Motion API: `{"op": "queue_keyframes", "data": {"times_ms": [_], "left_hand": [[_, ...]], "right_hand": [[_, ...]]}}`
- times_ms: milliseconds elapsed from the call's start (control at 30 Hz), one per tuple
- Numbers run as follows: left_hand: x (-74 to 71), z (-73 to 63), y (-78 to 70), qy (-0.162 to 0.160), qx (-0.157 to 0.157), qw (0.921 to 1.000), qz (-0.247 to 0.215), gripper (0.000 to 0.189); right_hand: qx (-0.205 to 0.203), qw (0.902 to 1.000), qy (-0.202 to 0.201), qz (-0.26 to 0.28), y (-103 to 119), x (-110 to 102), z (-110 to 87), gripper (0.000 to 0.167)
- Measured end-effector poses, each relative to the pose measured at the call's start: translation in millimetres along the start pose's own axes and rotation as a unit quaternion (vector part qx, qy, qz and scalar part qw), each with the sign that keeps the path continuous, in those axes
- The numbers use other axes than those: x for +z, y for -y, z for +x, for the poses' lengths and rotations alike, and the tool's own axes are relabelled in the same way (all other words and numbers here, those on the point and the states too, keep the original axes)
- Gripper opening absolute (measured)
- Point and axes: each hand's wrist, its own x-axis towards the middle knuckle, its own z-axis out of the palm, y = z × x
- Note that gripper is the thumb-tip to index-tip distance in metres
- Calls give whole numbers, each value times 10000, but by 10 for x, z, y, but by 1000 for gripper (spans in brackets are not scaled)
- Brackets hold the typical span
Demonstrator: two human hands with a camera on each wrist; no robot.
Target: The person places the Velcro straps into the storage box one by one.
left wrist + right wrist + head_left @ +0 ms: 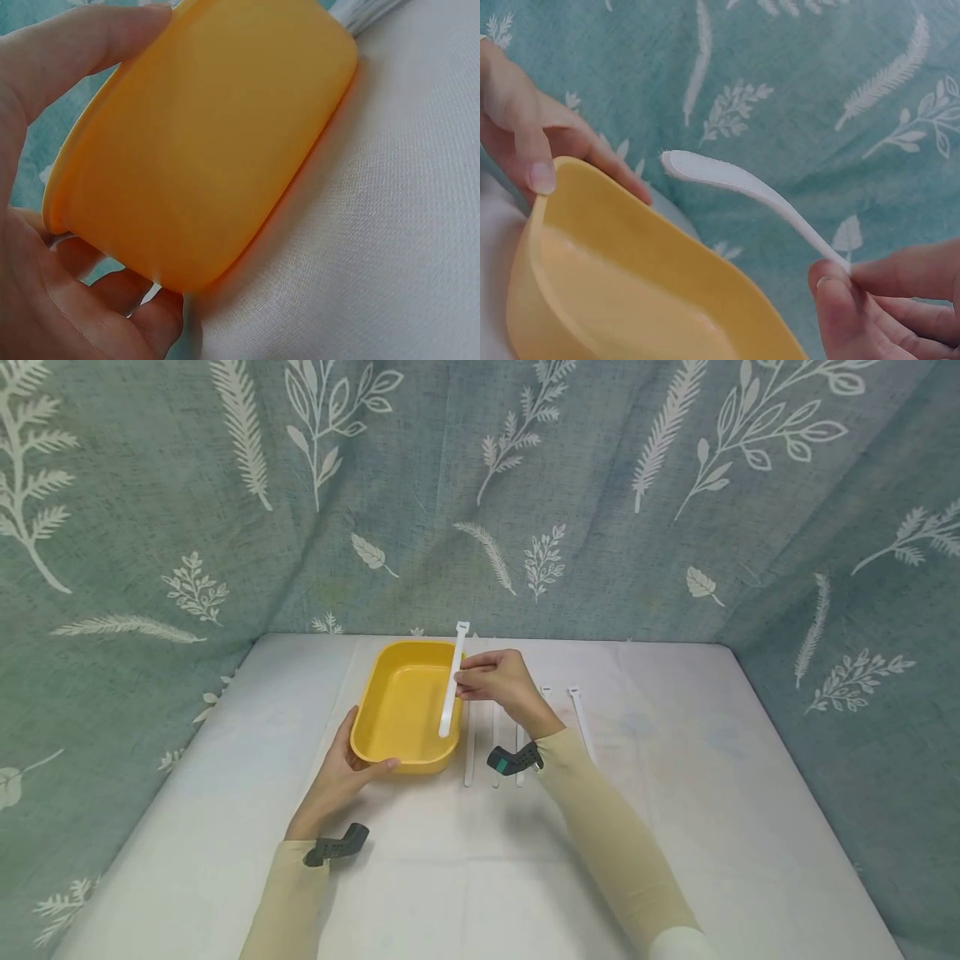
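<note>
1. Pinching a white strap (452, 689), the right hand (504, 682) is holding it over the tray's (401, 714) right side.
2. The left hand (339, 781) is gripping the tray near the table's (675, 827) far edge.
3. Work seems to be just beginning: none is showing inside the tray, and several other straps (470, 752) are lying right of it, seemingly remaining.

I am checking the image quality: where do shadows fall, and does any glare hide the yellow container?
Head view: a soft shadow on the white tabletop, beside the right sleeve; left wrist view: an orange-tinted shadow along the base of the yellow container; right wrist view: faint highlights inside it; no view has glare hiding it.
</note>
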Motion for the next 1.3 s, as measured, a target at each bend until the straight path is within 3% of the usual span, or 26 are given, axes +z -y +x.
{"op": "queue_keyframes", "data": {"times_ms": [833, 1300], "left_hand": [[-4, -11, -9, 78, 159, 9996, -222, 118], [-22, -10, 14, 61, 121, 9999, -84, 120]], "right_hand": [[242, 9992, 252, 184, -259, 531, 293, 22], [516, 9985, 8, 178, -434, 728, 429, 19]]}}
